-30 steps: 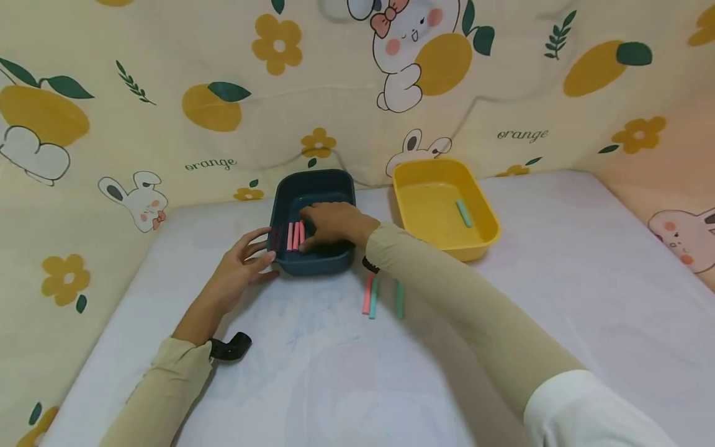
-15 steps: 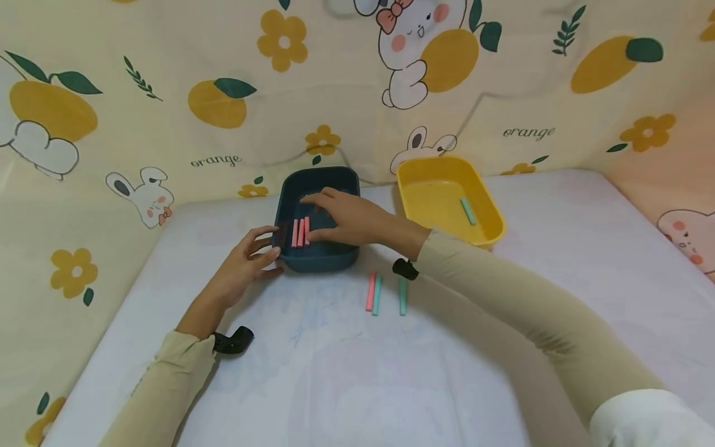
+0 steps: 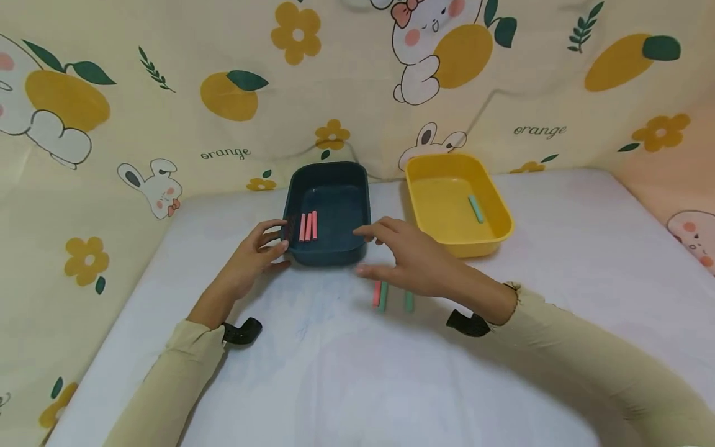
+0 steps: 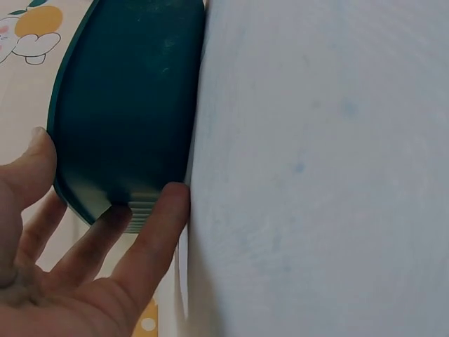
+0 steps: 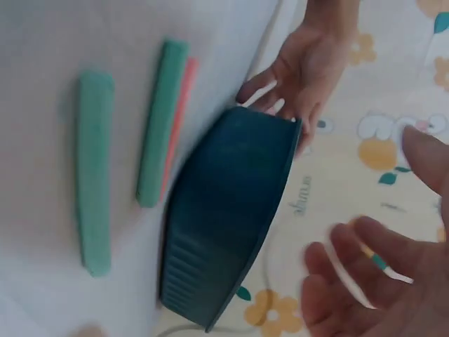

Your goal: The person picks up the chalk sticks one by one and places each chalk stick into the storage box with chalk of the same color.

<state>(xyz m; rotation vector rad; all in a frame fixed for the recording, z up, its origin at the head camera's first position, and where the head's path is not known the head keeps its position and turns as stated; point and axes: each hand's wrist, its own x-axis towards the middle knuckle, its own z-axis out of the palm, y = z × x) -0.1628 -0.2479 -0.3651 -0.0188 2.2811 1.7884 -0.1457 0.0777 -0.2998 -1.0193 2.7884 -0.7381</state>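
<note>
A dark blue bin [image 3: 335,186] holds three pink sticks [image 3: 308,226] side by side near its left wall. My left hand [image 3: 268,245] rests against the bin's front left corner with straight fingers [image 4: 158,225] on its outer wall [image 4: 126,105]. My right hand [image 3: 391,254] hovers empty, fingers spread, just in front of the bin. Under it, on the white table, lie a pink stick [image 3: 377,293] and two green sticks [image 3: 383,299] [image 3: 409,301], partly hidden. The right wrist view shows those green sticks [image 5: 95,175] [image 5: 161,130] next to the bin [image 5: 224,210].
A yellow bin [image 3: 441,167] stands to the right of the blue one with one green stick [image 3: 476,208] inside. A patterned cloth backdrop [image 3: 357,81] walls the table at the back and sides. Black straps [image 3: 241,332] sit at both wrists.
My right hand has come out of the blue bin and moved toward me and to the right, over the loose sticks. The pink sticks stay in the bin. The left hand has stayed put.
</note>
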